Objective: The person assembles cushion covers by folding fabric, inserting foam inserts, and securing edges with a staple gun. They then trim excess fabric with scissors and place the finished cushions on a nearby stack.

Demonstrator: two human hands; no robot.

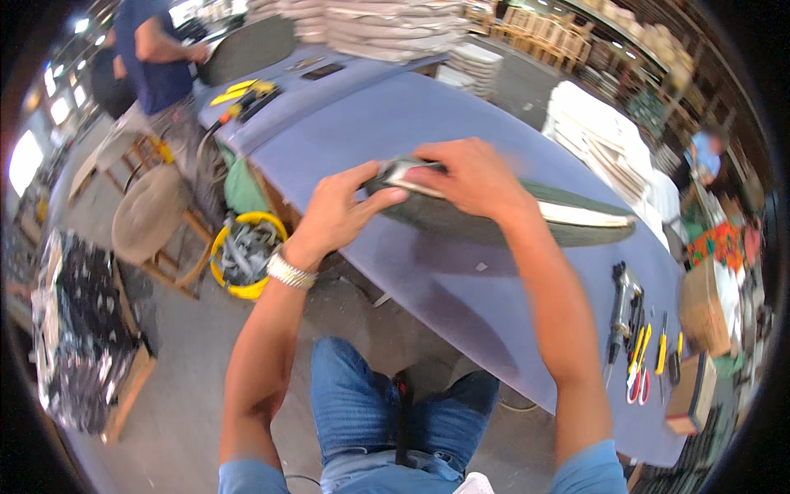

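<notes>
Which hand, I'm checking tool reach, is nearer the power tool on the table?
Right. The right hand is at the dark padded piece, beyond and left of the power tool; the left hand, at that piece's left end, is farther left.

This is a furniture workshop: bare wooden chair frames (535, 37) stand in rows at the far right, and a tall stack of pale padded slabs (391, 29) rises beyond the long blue-grey worktable (395, 111). A grey metal pistol-shaped power tool (623, 300) and slim yellow-handled hand tools (662, 354) lie at its right; a round yellow bucket (247, 291) of grey scraps stands left.
</notes>
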